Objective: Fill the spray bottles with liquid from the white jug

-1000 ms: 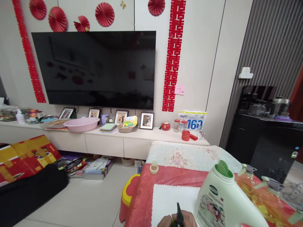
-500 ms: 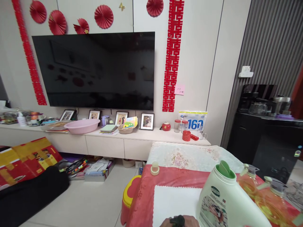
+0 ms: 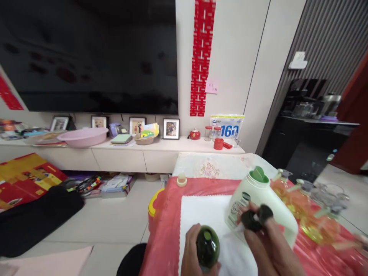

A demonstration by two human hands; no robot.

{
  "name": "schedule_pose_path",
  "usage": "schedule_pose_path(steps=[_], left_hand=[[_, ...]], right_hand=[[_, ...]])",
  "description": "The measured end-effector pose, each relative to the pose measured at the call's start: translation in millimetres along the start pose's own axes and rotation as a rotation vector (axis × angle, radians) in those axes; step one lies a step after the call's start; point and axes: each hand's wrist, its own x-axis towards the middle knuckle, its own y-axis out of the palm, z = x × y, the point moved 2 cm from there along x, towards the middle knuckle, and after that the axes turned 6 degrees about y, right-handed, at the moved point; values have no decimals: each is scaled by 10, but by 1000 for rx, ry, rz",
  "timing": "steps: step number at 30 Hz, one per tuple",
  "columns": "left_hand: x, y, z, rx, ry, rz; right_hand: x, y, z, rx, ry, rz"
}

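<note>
My left hand (image 3: pixel 190 247) is wrapped round a dark green, glossy bottle (image 3: pixel 207 249) over the white mat. In my right hand (image 3: pixel 273 245), somewhat blurred, is a black pump head (image 3: pixel 251 220), pinched between the fingers. A thin pale tube seems to trail from it to the left. The pump head is apart from the bottle. Just behind my right hand stands a large pale green detergent jug (image 3: pixel 271 197), uncapped, with a green spout (image 3: pixel 258 173) in its mouth. The jug's cap (image 3: pixel 181 179) sits at the table's far left corner.
Under the hands lies a white scalloped mat (image 3: pixel 192 209) on a red tablecloth (image 3: pixel 166 222). Several clear pump bottles (image 3: pixel 300 197) with yellow liquid line the right side. A yellow stool (image 3: pixel 153 205) stands left of the table; a white cabinet (image 3: pixel 120 158) runs behind.
The view has tipped down and shifted. Both hands have risen into view, the left with the green bottle, the right with the black pump head; before, only one hand showed at the bottom edge.
</note>
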Motion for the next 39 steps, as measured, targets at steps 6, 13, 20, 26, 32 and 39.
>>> schedule_pose_path(steps=[6, 13, 20, 26, 32, 39], left_hand=[[145, -133, -86, 51, 12, 144], [162, -130, -113, 30, -21, 175], [151, -124, -35, 33, -1, 179], [159, -124, -19, 56, 39, 155], [161, -118, -28, 52, 34, 151], [164, -122, -66, 34, 3, 159]], right_hand=[[82, -105, -291, -467, 64, 240], [-283, 313, -1035, -693, 238, 456], [-395, 460, -1037, -757, 114, 417], [-227, -104, -427, -570, -205, 126], [79, -879, -584, -513, 3, -367], [176, -926, -1316, -351, 406, -127]])
